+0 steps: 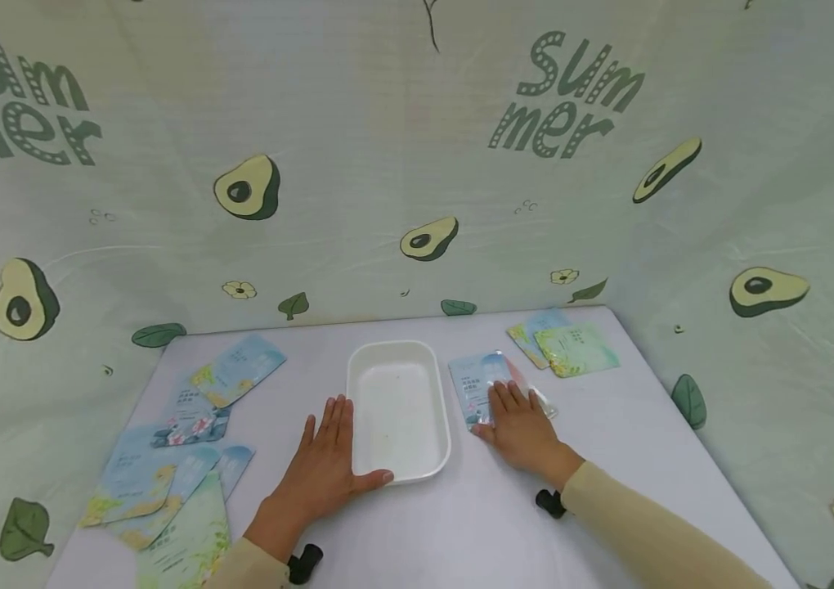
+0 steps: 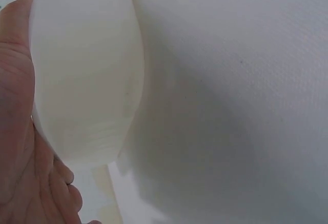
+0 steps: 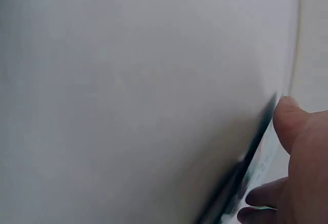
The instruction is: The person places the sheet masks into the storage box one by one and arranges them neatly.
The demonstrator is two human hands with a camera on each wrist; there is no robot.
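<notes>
"Summer" is showing in dark dotted letters on the avocado-print cloth (image 1: 417,164) hanging behind and beside the bench (image 1: 476,523); the print on the packets is too small to read. The left hand (image 1: 325,466) is lying flat with straight fingers, its thumb touching the near rim of the white tray (image 1: 398,409), grasping nothing. The right hand (image 1: 523,429) is pressing flat, fingers straight, on a blue packet (image 1: 472,380) just right of the tray. Two more packets (image 1: 564,343) are lying at the far right, and a loose pile of packets (image 1: 181,442) is spreading across the left side. White cloth is covering the bench.
</notes>
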